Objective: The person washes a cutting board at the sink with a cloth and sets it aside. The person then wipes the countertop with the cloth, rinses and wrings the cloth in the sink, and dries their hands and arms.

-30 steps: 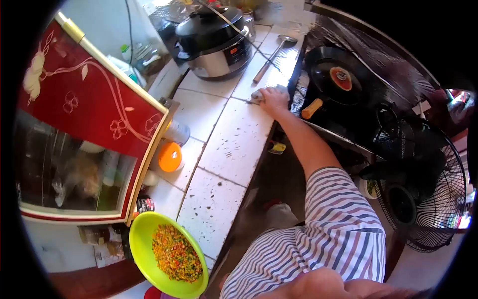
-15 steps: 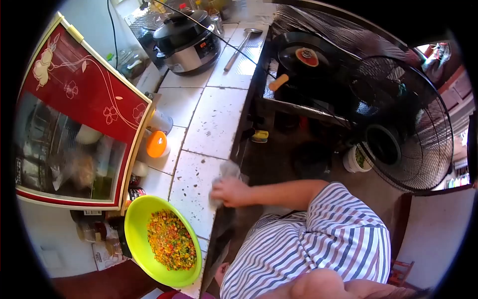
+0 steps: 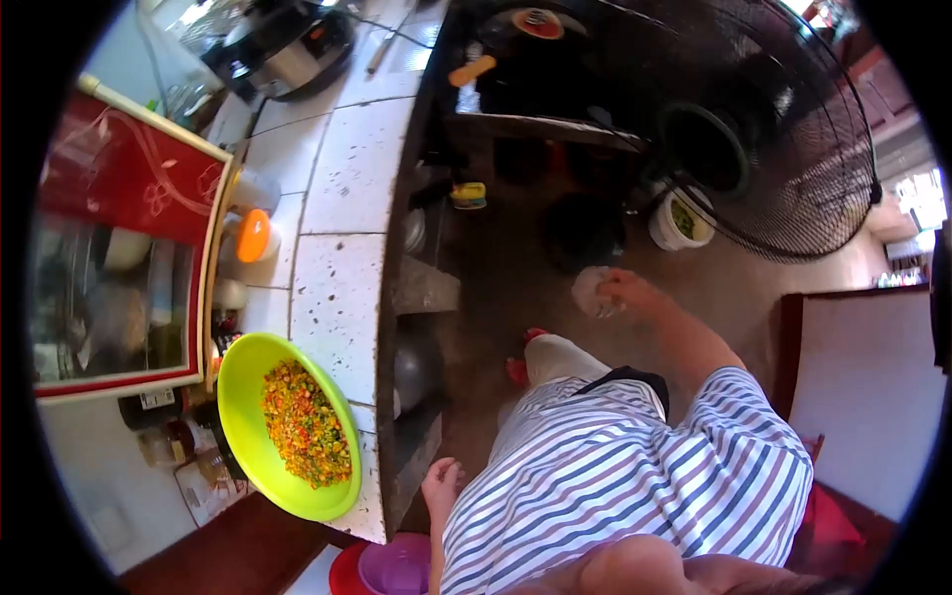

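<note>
My right hand (image 3: 623,288) is closed on a crumpled whitish cloth (image 3: 593,292), held out over the floor to the right of the counter. My left hand (image 3: 443,482) hangs low beside the counter's edge; its fingers are loosely curled and a little apart, and I see nothing in them. Dark specks lie scattered over the white tiled counter (image 3: 342,260). Near the counter's close end stands a lime-green bowl (image 3: 235,397) full of finely chopped mixed vegetables (image 3: 305,426), which look orange, green and red.
A red-framed cabinet (image 3: 149,169) and an orange-lidded jar (image 3: 257,238) line the counter's left side. An electric cooker (image 3: 288,55) stands at the back. Across the floor are a white bucket (image 3: 674,233) with greens and a large wire-caged fan (image 3: 793,188). A purple basin (image 3: 402,565) sits low.
My right hand has left the counter top with the cloth and moved right, over the floor. The view has shifted, showing more floor and my left hand more fully.
</note>
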A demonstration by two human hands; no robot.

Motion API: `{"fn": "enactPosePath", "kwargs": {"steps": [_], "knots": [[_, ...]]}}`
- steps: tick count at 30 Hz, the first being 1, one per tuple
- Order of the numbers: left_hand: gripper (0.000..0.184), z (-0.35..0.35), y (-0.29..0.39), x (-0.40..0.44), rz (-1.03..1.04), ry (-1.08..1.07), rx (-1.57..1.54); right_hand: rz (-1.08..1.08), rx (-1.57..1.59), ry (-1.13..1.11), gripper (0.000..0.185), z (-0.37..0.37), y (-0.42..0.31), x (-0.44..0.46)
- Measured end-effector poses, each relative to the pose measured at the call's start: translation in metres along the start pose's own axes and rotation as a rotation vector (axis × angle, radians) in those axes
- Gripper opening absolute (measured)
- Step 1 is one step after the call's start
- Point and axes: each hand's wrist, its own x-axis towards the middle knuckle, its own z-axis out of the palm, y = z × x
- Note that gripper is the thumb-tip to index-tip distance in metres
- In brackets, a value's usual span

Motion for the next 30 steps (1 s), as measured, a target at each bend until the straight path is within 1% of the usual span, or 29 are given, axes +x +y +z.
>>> {"fn": "enactPosePath", "kwargs": {"steps": [1, 3, 4, 5, 6, 8, 9, 10, 12, 13, 14, 16, 17, 18, 19, 20, 21, 22, 23, 24, 25, 26, 27, 28, 30], "knots": [[0.015, -0.003, -0.008, 0.004, 0.035, -0.007, 0.025, 0.07, 0.112, 0.072, 0.03, -0.03, 0.037, 0.012], [0.015, 0.0, -0.012, 0.007, 0.029, -0.033, 0.04, 0.142, 0.244, 0.17, 0.029, -0.068, 0.089, 0.006], [0.015, 0.003, -0.012, 0.01, 0.028, -0.032, 0.023, 0.061, -0.182, 0.345, 0.029, -0.083, 0.098, -0.005], [0.014, 0.007, -0.013, 0.013, 0.01, -0.045, 0.072, -0.016, -0.621, 0.511, 0.03, -0.099, 0.101, -0.016], [0.014, 0.011, -0.017, 0.018, 0.011, -0.066, 0.078, -0.004, -0.619, 0.529, 0.03, -0.118, 0.112, -0.023], [0.013, 0.029, -0.019, 0.023, 0.035, -0.089, 0.119, -0.21, -0.353, 0.637, 0.03, -0.148, 0.127, -0.047], [0.013, 0.045, -0.012, 0.021, 0.043, -0.092, 0.184, -0.028, -0.32, 0.612, 0.031, -0.165, 0.126, -0.065], [0.013, 0.063, -0.008, 0.024, 0.055, -0.114, 0.196, -0.023, -0.307, 0.637, 0.031, -0.181, 0.13, -0.082], [0.013, 0.101, 0.0, 0.029, 0.068, -0.225, 0.176, -0.021, -0.641, 0.825, 0.03, -0.215, 0.137, -0.106], [0.013, 0.125, 0.003, 0.032, 0.083, -0.235, 0.185, -0.035, -0.677, 0.924, 0.029, -0.227, 0.137, -0.124], [0.013, 0.153, 0.007, 0.036, 0.138, -0.27, 0.228, -0.036, -0.662, 0.94, 0.029, -0.243, 0.147, -0.135], [0.014, 0.214, 0.02, 0.036, 0.229, -0.309, 0.278, -0.113, -0.681, 1.033, 0.026, -0.289, 0.171, -0.152], [0.015, 0.253, 0.026, 0.033, 0.301, -0.332, 0.38, -0.165, -0.462, 0.841, 0.025, -0.32, 0.183, -0.157], [0.016, 0.297, 0.03, 0.027, 0.372, -0.346, 0.478, -0.296, -0.184, 0.848, 0.025, -0.34, 0.2, -0.157], [0.018, 0.345, 0.041, 0.013, 0.427, -0.352, 0.564, -0.356, 0.121, 0.734, 0.025, -0.361, 0.205, -0.163], [0.019, 0.393, 0.038, 0.007, 0.531, -0.42, 0.537, -0.339, 0.262, 0.688, 0.025, -0.381, 0.209, -0.169], [0.022, 0.444, 0.037, -0.002, 0.617, -0.474, 0.536, -0.377, 0.412, 0.659, 0.024, -0.389, 0.196, -0.183], [0.028, 0.499, 0.045, -0.028, 0.718, -0.56, 0.501, -0.329, 0.47, 0.578, 0.023, -0.403, 0.193, -0.189], [0.04, 0.55, 0.057, -0.057, 0.758, -0.634, 0.493, -0.352, 0.525, 0.505, 0.022, -0.412, 0.182, -0.2], [0.055, 0.599, 0.061, -0.074, 0.804, -0.711, 0.527, -0.395, 0.542, 0.454, 0.022, -0.423, 0.18, -0.198], [0.065, 0.643, 0.073, -0.097, 0.838, -0.813, 0.562, -0.487, 0.576, 0.408, 0.023, -0.425, 0.165, -0.205], [0.076, 0.683, 0.088, -0.12, 0.939, -0.817, 0.613, -0.522, 0.619, 0.356, 0.026, -0.432, 0.158, -0.204], [0.08, 0.719, 0.097, -0.133, 0.975, -0.865, 0.557, -0.589, 0.6, 0.307, 0.028, -0.439, 0.149, -0.204], [0.077, 0.753, 0.112, -0.142, 0.933, -1.02, 0.378, -0.652, 0.58, 0.256, 0.031, -0.447, 0.14, -0.201], [0.069, 0.812, 0.121, -0.124, 1.076, -0.863, 0.262, -0.707, 0.542, 0.208, 0.036, -0.467, 0.115, -0.194]]}}
